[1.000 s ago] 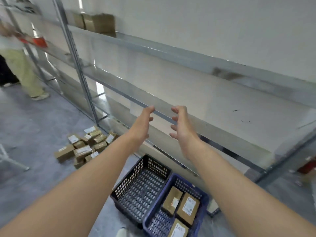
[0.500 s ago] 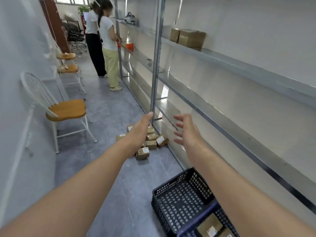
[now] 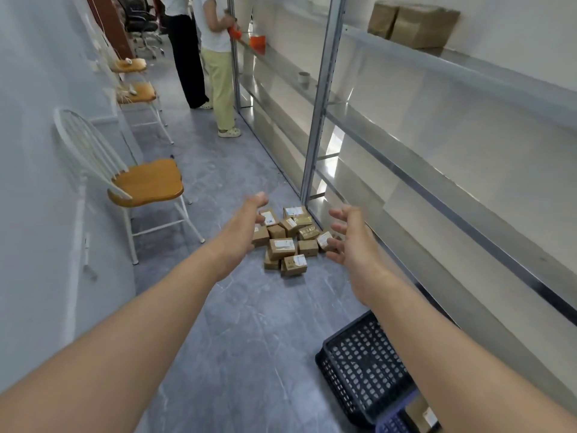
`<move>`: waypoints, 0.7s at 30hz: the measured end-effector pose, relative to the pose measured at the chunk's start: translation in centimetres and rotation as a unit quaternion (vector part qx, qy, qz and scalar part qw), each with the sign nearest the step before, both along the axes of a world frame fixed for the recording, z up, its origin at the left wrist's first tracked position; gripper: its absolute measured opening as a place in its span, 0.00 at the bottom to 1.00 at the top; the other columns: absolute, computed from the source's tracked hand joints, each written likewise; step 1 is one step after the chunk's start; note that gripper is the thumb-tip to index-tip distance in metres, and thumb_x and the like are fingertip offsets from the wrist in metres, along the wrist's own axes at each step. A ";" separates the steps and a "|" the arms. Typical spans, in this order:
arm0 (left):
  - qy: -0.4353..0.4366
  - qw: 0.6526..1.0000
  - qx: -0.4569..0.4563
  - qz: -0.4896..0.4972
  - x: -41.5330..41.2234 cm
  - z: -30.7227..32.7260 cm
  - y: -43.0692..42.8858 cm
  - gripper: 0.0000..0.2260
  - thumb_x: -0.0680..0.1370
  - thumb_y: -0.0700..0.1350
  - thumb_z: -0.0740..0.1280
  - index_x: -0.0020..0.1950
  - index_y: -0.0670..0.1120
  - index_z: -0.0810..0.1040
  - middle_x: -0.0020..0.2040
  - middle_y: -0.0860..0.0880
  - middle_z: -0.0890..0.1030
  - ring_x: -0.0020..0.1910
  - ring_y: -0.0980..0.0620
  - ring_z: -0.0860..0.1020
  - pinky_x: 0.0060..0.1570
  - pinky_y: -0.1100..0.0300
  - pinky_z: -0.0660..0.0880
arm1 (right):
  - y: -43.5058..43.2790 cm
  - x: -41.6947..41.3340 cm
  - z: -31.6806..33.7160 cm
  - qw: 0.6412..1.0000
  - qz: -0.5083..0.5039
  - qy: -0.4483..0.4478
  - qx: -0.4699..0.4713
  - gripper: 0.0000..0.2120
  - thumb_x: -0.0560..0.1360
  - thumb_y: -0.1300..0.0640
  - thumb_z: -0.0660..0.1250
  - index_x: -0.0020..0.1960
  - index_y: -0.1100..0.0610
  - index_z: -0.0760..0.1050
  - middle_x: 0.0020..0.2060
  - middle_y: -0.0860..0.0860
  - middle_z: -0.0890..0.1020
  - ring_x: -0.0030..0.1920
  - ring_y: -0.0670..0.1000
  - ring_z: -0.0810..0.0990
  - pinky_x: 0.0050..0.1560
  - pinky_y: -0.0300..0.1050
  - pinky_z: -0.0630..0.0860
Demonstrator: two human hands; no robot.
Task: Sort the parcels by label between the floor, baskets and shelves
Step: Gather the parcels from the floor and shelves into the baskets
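head view: the left grip (image 3: 246,226), a bare hand, reaches forward with fingers spread and loosely bent, holding nothing. the right grip (image 3: 349,242) is also wide open and empty, palm turned inward. beyond them a heap of small cardboard parcels (image 3: 285,242), boxy, matte brown with white labels, lies on the grey marbled floor (image 3: 249,323) by the foot of the shiny metal shelves (image 3: 437,189). their long sides point every which way, some tilted. by the right forearm sits a black lattice plastic basket (image 3: 359,364), just beside a blue basket (image 3: 390,425) holding a labelled parcel (image 3: 421,412).
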State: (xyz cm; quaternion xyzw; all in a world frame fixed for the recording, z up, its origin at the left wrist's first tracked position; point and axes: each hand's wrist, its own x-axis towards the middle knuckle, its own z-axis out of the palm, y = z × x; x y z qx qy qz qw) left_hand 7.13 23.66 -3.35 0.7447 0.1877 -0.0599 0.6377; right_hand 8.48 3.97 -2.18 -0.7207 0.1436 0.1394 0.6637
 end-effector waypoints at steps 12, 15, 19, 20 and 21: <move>0.106 0.993 -0.040 0.032 16.1 -8.3 0.6 0.18 0.84 0.61 0.51 0.67 0.57 0.74 0.62 0.51 0.75 0.64 0.50 0.69 0.72 0.43 0.66 | 3.2 16.3 -9.2 0.995 -0.005 0.093 0.024 0.16 0.88 0.44 0.55 0.62 0.48 0.79 0.56 0.52 0.82 0.55 0.51 0.81 0.63 0.52 0.79; 0.121 0.991 -0.041 0.027 21.5 -10.2 0.5 0.17 0.85 0.60 0.50 0.65 0.58 0.74 0.58 0.54 0.76 0.62 0.51 0.70 0.71 0.43 0.66 | 3.5 21.9 -11.2 0.994 -0.014 0.108 0.025 0.19 0.87 0.42 0.54 0.66 0.47 0.80 0.61 0.51 0.82 0.61 0.53 0.80 0.69 0.56 0.77; 0.141 0.989 -0.043 0.024 27.6 -11.9 1.2 0.18 0.85 0.61 0.50 0.67 0.58 0.73 0.67 0.48 0.74 0.64 0.51 0.68 0.73 0.43 0.65 | 3.8 28.2 -13.5 0.991 -0.019 0.131 0.019 0.20 0.87 0.43 0.54 0.69 0.49 0.79 0.63 0.48 0.82 0.60 0.50 0.81 0.60 0.50 0.79; 0.147 0.988 -0.042 0.024 29.0 -12.3 1.6 0.18 0.85 0.61 0.50 0.67 0.58 0.74 0.68 0.48 0.74 0.64 0.50 0.68 0.73 0.43 0.65 | 3.9 29.6 -14.1 0.990 -0.023 0.136 0.022 0.20 0.88 0.43 0.54 0.69 0.50 0.78 0.60 0.46 0.82 0.57 0.48 0.81 0.55 0.47 0.79; 0.151 0.987 -0.041 0.024 30.3 -12.7 2.0 0.18 0.85 0.61 0.50 0.66 0.58 0.74 0.68 0.48 0.74 0.64 0.50 0.68 0.73 0.43 0.65 | 4.2 31.0 -14.7 0.989 -0.027 0.141 0.024 0.19 0.88 0.44 0.54 0.69 0.50 0.77 0.57 0.45 0.82 0.54 0.46 0.81 0.51 0.45 0.78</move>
